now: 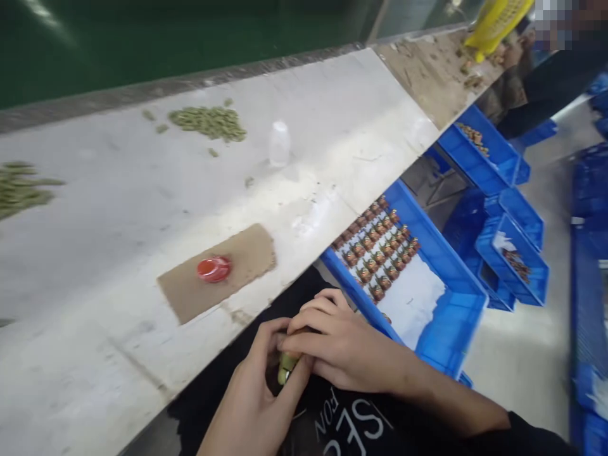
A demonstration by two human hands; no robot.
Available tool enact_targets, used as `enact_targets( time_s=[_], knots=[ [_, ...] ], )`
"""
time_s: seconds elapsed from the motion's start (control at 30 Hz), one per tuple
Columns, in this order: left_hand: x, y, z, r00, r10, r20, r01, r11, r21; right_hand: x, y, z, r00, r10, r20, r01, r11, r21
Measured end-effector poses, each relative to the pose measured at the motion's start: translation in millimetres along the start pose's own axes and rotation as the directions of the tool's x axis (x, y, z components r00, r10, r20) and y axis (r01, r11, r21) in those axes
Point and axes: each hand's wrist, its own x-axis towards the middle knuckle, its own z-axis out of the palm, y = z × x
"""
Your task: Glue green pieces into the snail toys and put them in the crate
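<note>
My left hand [259, 386] and my right hand [344, 348] meet low in the view, close to the black shirt and just off the table edge. Between them they grip a small green and tan figurine-like piece [287, 364]; fingers hide most of it, so its full shape does not show. Both hands have their fingers curled round it. Beyond the hands, a strip of brown cardboard [251, 253] lies on the white table [156, 190], with a shiny red and orange object [215, 269] resting on it.
Piles of small green pieces [209, 123] lie at the table's back and left edge [21, 190]. A white translucent bottle [279, 145] stands farther in. On the right, a blue crate [456, 304] holds rows of small brown figures [380, 247]. A yellow bag [496, 28] and another person [546, 82] are beyond.
</note>
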Motion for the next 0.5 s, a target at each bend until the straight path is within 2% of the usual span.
enact_targets(
  time_s=[0.07, 0.1, 0.13, 0.2, 0.27, 0.33, 0.4, 0.5],
  knots=[
    [4.1, -5.3, 6.8, 1.0, -0.021, -0.007, 0.021, 1.0, 0.015, -33.6, 21.1, 6.2, 0.976, 0.189, -0.108, -0.182, 0.981, 0.064],
    [6.3, -6.6, 8.3, 0.999, -0.026, -0.024, 0.026, 0.999, 0.028, -54.2, 35.5, 9.3, 0.933, 0.301, -0.196, -0.284, 0.953, 0.108],
    [8.9, -7.3, 8.3, 0.999, -0.027, -0.035, 0.028, 0.999, 0.042, -76.9, 52.4, 12.7, 0.846, 0.434, -0.311, -0.403, 0.901, 0.163],
    [16.3, -7.4, 6.0, 1.0, -0.021, -0.009, 0.022, 0.998, 0.051, -125.2, 90.1, 21.4, 0.669, 0.613, -0.42, -0.587, 0.782, 0.208],
    [25.1, -6.8, 4.2, 1.0, -0.018, 0.012, 0.018, 0.999, 0.046, -171.5, 126.1, 33.3, 0.502, 0.724, -0.473, -0.718, 0.653, 0.239],
    [32.1, -5.1, 6.8, 1.0, -0.008, -0.028, 0.01, 0.997, 0.081, -208.7, 153.8, 47.9, 0.37, 0.803, -0.467, -0.81, 0.525, 0.262],
    [35.0, -2.4, 13.4, 0.995, 0.026, -0.093, -0.01, 0.986, 0.167, -233.1, 171.5, 63.2, 0.283, 0.854, -0.437, -0.865, 0.424, 0.267],
    [33.8, 3.1, 23.7, 0.99, 0.078, -0.121, -0.04, 0.956, 0.291, -248.6, 184.8, 81.9, 0.23, 0.892, -0.389, -0.904, 0.344, 0.255]
  ],
)
